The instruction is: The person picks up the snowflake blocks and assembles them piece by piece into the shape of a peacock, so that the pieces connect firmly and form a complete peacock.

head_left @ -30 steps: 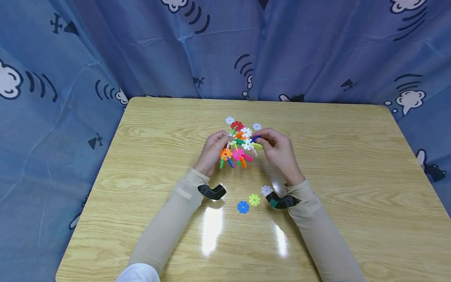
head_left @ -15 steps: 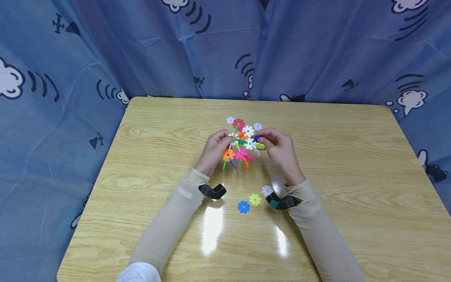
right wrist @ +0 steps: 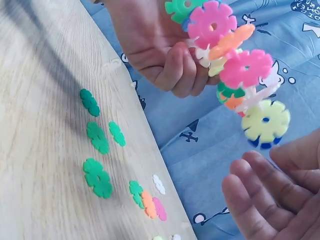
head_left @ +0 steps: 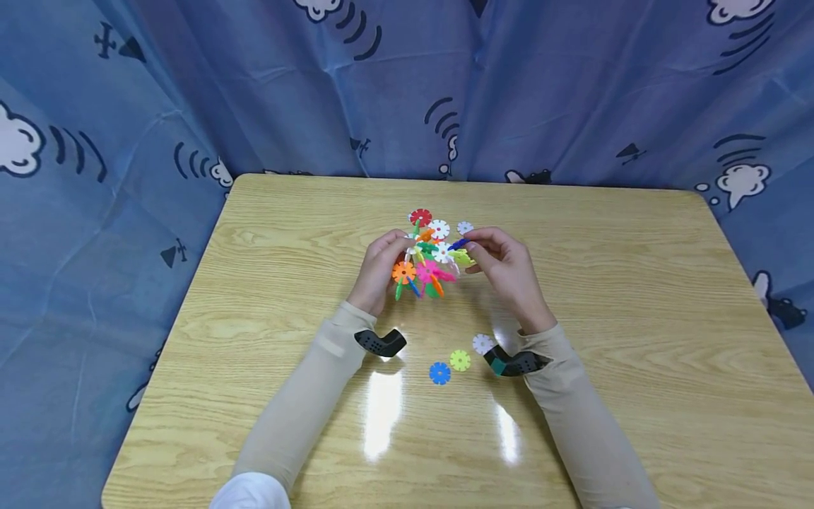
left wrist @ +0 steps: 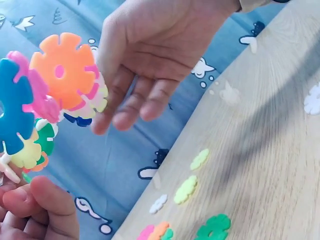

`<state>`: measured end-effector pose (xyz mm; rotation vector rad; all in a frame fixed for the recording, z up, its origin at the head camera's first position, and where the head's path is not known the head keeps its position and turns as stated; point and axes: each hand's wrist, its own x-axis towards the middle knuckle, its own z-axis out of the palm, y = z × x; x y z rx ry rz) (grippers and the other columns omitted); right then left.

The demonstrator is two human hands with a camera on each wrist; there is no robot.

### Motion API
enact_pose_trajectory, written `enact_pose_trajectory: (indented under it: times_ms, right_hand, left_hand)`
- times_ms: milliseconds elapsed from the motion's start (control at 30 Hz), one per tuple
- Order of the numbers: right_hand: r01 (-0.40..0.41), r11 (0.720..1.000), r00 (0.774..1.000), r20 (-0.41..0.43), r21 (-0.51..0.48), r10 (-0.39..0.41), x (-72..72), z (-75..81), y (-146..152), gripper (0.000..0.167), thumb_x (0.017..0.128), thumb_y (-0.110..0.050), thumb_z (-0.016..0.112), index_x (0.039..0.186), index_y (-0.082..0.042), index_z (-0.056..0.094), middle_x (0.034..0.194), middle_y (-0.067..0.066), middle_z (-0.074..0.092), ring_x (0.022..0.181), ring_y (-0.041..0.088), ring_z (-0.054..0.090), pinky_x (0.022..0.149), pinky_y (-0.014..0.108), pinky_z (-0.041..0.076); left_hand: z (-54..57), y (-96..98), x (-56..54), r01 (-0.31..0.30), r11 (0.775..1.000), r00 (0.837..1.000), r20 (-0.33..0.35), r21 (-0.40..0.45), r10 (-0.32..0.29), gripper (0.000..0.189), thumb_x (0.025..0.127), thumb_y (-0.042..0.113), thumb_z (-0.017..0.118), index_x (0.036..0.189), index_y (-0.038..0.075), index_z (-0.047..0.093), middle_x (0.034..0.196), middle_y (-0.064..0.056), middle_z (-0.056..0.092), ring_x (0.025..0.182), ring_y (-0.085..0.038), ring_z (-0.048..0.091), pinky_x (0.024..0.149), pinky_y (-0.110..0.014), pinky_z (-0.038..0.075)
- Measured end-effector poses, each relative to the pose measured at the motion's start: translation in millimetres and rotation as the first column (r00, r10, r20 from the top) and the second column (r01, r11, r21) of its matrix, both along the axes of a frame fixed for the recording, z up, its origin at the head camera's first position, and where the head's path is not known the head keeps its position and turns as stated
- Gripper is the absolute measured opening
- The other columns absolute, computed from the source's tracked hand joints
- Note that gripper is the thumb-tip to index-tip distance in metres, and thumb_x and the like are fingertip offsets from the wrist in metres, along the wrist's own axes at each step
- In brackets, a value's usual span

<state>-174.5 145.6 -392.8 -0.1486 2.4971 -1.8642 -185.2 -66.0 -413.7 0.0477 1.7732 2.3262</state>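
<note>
My left hand (head_left: 375, 272) grips a colourful cluster of interlocked notched flower discs (head_left: 427, 271) above the table. Pink, orange, green, white and red pieces stick out at several angles. Thumb and forefinger of my right hand (head_left: 511, 268) pinch a dark blue disc (head_left: 458, 244) edge-on, at the cluster's right side. A yellow-green disc (head_left: 463, 257) shows just below it. In the right wrist view the dark blue disc (right wrist: 266, 144) sits behind a pale yellow disc (right wrist: 266, 120), close to my right fingertips. The left palm is partly hidden by the cluster.
Loose blue (head_left: 439, 373), yellow-green (head_left: 460, 360) and white (head_left: 482, 344) discs lie nearer on the wooden table (head_left: 636, 297). Another white disc (head_left: 465, 227) lies behind the cluster. More green discs (right wrist: 97, 178) lie on the table in the right wrist view. A patterned blue curtain (head_left: 394, 85) hangs behind.
The cluster and my left hand have shifted slightly left and away. My right hand has tilted the dark blue disc, which now shows longer, beside the white piece.
</note>
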Motion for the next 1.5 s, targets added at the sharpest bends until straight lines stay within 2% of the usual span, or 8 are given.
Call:
enact_pose_trajectory:
  times_ms: [100,200,300,400,533,967,1200,1500]
  right_hand:
    - [-0.012,0.999,0.998,0.068,0.052,0.008,-2.2,-3.7,1.1,0.026,0.104,-0.009,0.05,0.125,0.002,0.061,0.121,0.019,0.066,0.097,0.027,0.066,0.08,0.031,0.062]
    - [-0.12,0.959,0.987,0.134,0.257,0.088,-4.4,-11.3,1.3,0.028,0.105,-0.013,0.047,0.124,0.001,0.062,0.117,0.021,0.066,0.098,0.032,0.065,0.08,0.035,0.06]
    - [-0.311,0.812,0.95,0.147,0.493,0.274,-3.3,-21.7,-0.5,0.025,0.102,-0.014,0.05,0.112,0.0,0.067,0.122,0.024,0.065,0.106,0.034,0.062,0.087,0.043,0.055]
    - [-0.411,0.637,0.89,0.136,0.652,0.434,2.7,-28.2,-4.8,0.031,0.101,-0.015,0.054,0.124,0.001,0.067,0.146,0.028,0.051,0.118,0.04,0.054,0.099,0.052,0.048]
    - [-0.395,0.524,0.869,0.123,0.754,0.479,9.3,-30.4,-11.1,0.046,0.099,-0.02,0.061,0.142,-0.005,0.057,0.157,0.027,0.039,0.12,0.04,0.048,0.106,0.056,0.042]
    - [-0.343,0.555,0.894,0.082,0.758,0.44,7.1,-36.3,-14.4,0.045,0.09,-0.017,0.075,0.129,0.002,0.065,0.147,0.026,0.05,0.132,0.041,0.046,0.114,0.053,0.04]
    - [-0.326,0.576,0.926,0.129,0.75,0.356,5.0,-37.0,-13.2,0.033,0.091,-0.02,0.076,0.112,0.005,0.066,0.094,0.013,0.054,0.093,0.028,0.046,0.079,0.037,0.041]
    - [-0.31,0.572,0.944,0.174,0.759,0.281,0.9,-38.0,-8.9,0.025,0.092,-0.026,0.076,0.091,-0.003,0.064,0.088,0.009,0.048,0.081,0.023,0.044,0.067,0.032,0.036]
  left_hand:
    - [0.4,-0.5,0.1,-0.006,0.999,1.0,0.024,0.046,0.005,0.015,0.099,0.019,0.053,0.085,0.013,0.055,0.075,0.004,0.055,0.062,-0.005,0.052,0.053,-0.015,0.044]
    - [0.1,-0.9,0.0,-0.008,0.997,1.0,0.029,0.075,0.006,0.015,0.098,0.019,0.053,0.085,0.013,0.055,0.076,0.004,0.056,0.063,-0.004,0.053,0.054,-0.015,0.046]
    - [0.9,-1.2,0.2,-0.001,0.996,1.0,0.03,0.09,-0.002,0.014,0.097,0.019,0.054,0.084,0.013,0.055,0.077,0.004,0.054,0.066,-0.006,0.052,0.055,-0.016,0.046]
    - [1.7,-1.4,0.1,0.005,0.995,0.999,0.031,0.102,-0.008,0.015,0.096,0.02,0.055,0.082,0.014,0.055,0.079,0.003,0.053,0.071,-0.01,0.052,0.058,-0.016,0.047]
    - [3.0,-0.9,-0.3,0.0,0.994,1.0,0.029,0.106,-0.003,0.017,0.096,0.02,0.055,0.08,0.014,0.055,0.08,0.003,0.052,0.075,-0.012,0.051,0.063,-0.018,0.047]
    - [1.8,-0.2,-2.0,-0.037,0.995,0.998,0.044,0.096,0.033,0.018,0.095,0.019,0.056,0.077,0.014,0.057,0.083,0.005,0.051,0.076,-0.01,0.051,0.068,-0.019,0.046]
    - [-0.2,-0.7,-1.1,-0.027,1.0,1.0,-0.006,0.002,0.027,0.02,0.093,0.022,0.055,0.074,0.016,0.057,0.078,0.005,0.05,0.076,-0.013,0.05,0.081,-0.028,0.044]
    - [-1.8,0.5,-0.4,-0.007,0.999,0.999,-0.047,-0.04,0.006,0.022,0.091,0.022,0.056,0.076,0.006,0.054,0.076,0.006,0.047,0.08,-0.018,0.045,0.085,-0.032,0.043]
